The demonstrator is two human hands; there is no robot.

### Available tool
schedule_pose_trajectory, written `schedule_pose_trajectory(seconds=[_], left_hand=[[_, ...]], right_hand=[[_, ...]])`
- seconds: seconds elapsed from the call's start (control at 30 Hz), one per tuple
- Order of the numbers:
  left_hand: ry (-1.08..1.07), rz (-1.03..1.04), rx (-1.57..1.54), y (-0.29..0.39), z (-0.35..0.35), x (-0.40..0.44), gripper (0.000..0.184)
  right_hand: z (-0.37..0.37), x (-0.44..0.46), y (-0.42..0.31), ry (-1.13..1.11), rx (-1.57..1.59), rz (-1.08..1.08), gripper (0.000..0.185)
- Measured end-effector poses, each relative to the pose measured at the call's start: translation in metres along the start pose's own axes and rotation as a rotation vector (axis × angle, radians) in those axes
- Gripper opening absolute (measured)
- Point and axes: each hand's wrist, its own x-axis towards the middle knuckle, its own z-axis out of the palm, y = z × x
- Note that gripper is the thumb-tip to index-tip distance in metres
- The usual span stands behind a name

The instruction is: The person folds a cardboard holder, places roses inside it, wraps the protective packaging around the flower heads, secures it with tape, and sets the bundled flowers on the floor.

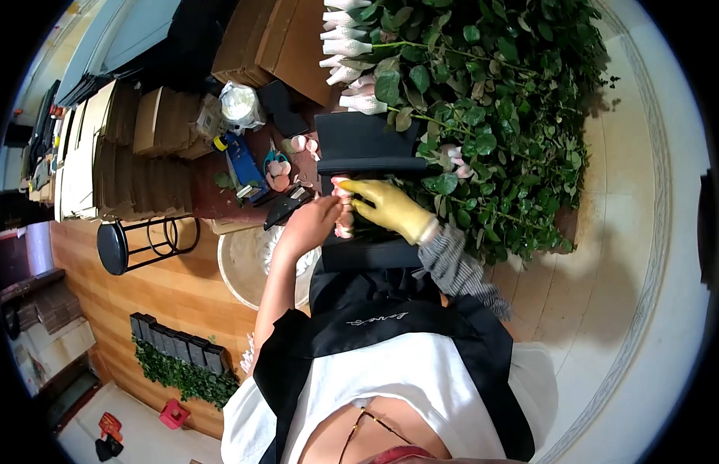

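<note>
A short row of pink roses lies in front of me, between an upper sheet of black wrapping and a lower black flap. My left hand, bare, reaches in from the left, its bent fingers closed at the blooms' edge. From the right comes my right hand in a yellow glove, with thumb and forefinger gripping the roses from the stem side. The fingers partly cover the blooms, and the glove hides part of the stems.
Leafy rose stems are heaped on the right, with white net-sleeved heads at the upper left of the heap. Loose petals and scissors lie on the table. A white tub, black stool and stacked cardboard stand left.
</note>
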Motion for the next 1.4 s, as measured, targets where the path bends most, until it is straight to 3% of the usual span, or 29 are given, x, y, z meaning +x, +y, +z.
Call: schedule_pose_trajectory(seconds=[0.07, 0.17, 0.2, 0.27, 0.33, 0.37, 0.4, 0.43, 0.47, 0.5, 0.57, 0.6, 0.67, 0.73, 0.8, 0.87, 0.93, 0.97, 1.0, 1.07, 1.17, 1.2, 1.27, 1.3, 1.33, 1.4], left_hand=[[-0.031, -0.058, 0.013, 0.032, -0.025, -0.006, 0.031], [0.270, -0.040, -0.253, 0.026, -0.045, 0.016, 0.029], [0.392, -0.070, -0.319, 0.010, -0.047, 0.038, 0.032], [0.701, 0.130, -0.052, -0.029, -0.039, 0.088, 0.044], [0.647, 0.083, -0.012, -0.074, -0.019, 0.136, 0.055], [0.476, 0.086, -0.100, -0.081, -0.020, 0.147, 0.053], [0.328, -0.183, -0.031, -0.044, -0.034, 0.135, 0.041], [0.357, -0.200, -0.041, -0.031, -0.037, 0.130, 0.034], [0.381, -0.220, -0.049, -0.023, -0.038, 0.123, 0.027], [0.386, -0.228, -0.053, -0.010, -0.041, 0.109, 0.027], [0.660, 0.406, -0.045, 0.020, -0.051, 0.067, 0.021], [0.622, 0.350, 0.066, 0.033, -0.061, 0.042, 0.021], [0.541, 0.567, -0.183, 0.057, -0.077, -0.010, 0.026], [0.241, 0.592, -0.349, 0.060, -0.084, -0.055, 0.022], [-0.013, 0.512, -0.287, 0.072, -0.082, -0.085, 0.019], [-0.308, 0.441, -0.401, 0.063, -0.067, -0.090, 0.031], [-0.442, 0.514, -0.437, 0.050, -0.060, -0.087, 0.050], [-0.464, 0.580, -0.312, 0.047, -0.070, -0.086, 0.058], [-0.384, 0.602, -0.277, 0.050, -0.079, -0.089, 0.058], [-0.218, 0.777, -0.344, 0.077, -0.114, -0.100, 0.050], [0.178, 1.127, -0.498, 0.109, -0.142, -0.136, 0.028], [0.293, 1.232, -0.450, 0.115, -0.150, -0.142, 0.020], [0.506, 1.303, -0.684, 0.134, -0.133, -0.144, 0.013], [0.467, 1.419, -0.756, 0.138, -0.132, -0.138, 0.014], [0.397, 1.478, -0.752, 0.134, -0.133, -0.137, 0.045], [0.316, 1.569, -0.777, 0.137, -0.129, -0.131, 0.050]], right_hand=[[-0.029, -0.002, -0.035, -0.006, 0.112, -0.007, 0.040], [-0.073, -0.010, -0.058, 0.268, 0.371, 0.189, 0.030], [-0.091, -0.006, -0.059, 0.346, 0.241, 0.237, 0.025], [-0.105, 0.001, -0.031, 0.471, 0.081, 0.408, 0.022], [-0.120, 0.012, 0.003, 0.319, -0.260, 0.478, 0.028], [-0.125, 0.019, 0.009, 0.378, -0.409, 0.401, 0.032], [-0.132, 0.025, 0.015, 0.433, -0.559, 0.320, 0.037], [-0.140, 0.031, 0.033, 0.544, -0.670, 0.230, 0.042], [-0.154, 0.036, 0.040, 0.608, -0.654, 0.133, 0.042], [-0.165, 0.037, 0.046, 0.577, -0.530, 0.189, 0.042], [-0.187, 0.040, 0.052, 0.407, -0.154, 0.432, 0.038], [-0.190, 0.031, 0.031, 0.318, 0.111, 0.409, 0.039], [-0.194, 0.032, -0.018, 0.066, 0.009, 0.593, 0.040], [-0.199, 0.026, -0.046, -0.253, 0.099, 0.504, 0.041], [-0.188, 0.018, -0.053, -0.485, 0.188, 0.265, 0.042], [-0.164, 0.025, -0.081, -0.630, 0.212, 0.188, 0.045], [-0.119, 0.027, -0.071, -0.628, 0.113, 0.095, 0.049], [-0.095, 0.028, -0.053, -0.588, -0.062, 0.066, 0.055], [-0.073, 0.028, -0.025, -0.517, -0.263, 0.044, 0.060], [-0.042, 0.023, 0.001, -0.557, -0.293, 0.096, 0.068], [-0.008, 0.009, -0.013, -0.622, -0.849, 0.123, 0.081], [0.002, -0.002, -0.010, -0.549, -0.907, 0.101, 0.083], [0.013, -0.012, -0.015, -0.469, -1.000, 0.094, 0.083], [0.013, -0.012, -0.015, -0.464, -1.005, 0.100, 0.083], [0.013, -0.012, -0.013, -0.457, -1.001, 0.102, 0.083], [0.013, -0.012, -0.014, -0.446, -0.996, 0.108, 0.083]])
